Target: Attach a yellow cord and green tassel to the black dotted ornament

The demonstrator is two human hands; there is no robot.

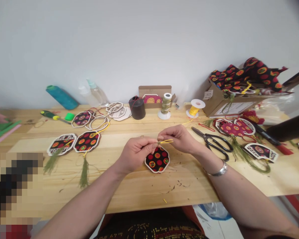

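A small flat ornament [157, 159] covered in black cloth with red and yellow dots hangs just above the wooden table [139, 186] between my hands. My left hand [136, 152] is closed in a pinch on the thin yellow cord [166, 141] at the ornament's top. Fingers of my right hand [178, 136] pinch the same cord a little to the right, where it forms a small loop. A silver bangle sits on my right wrist.
Black scissors [215, 142] lie right of my right hand. Two finished ornaments with green tassels [74, 143] lie at the left. Thread spools [194, 109], a black spool [137, 108], wooden frames [118, 111] and a cardboard box of dotted cloth [229, 96] stand along the back.
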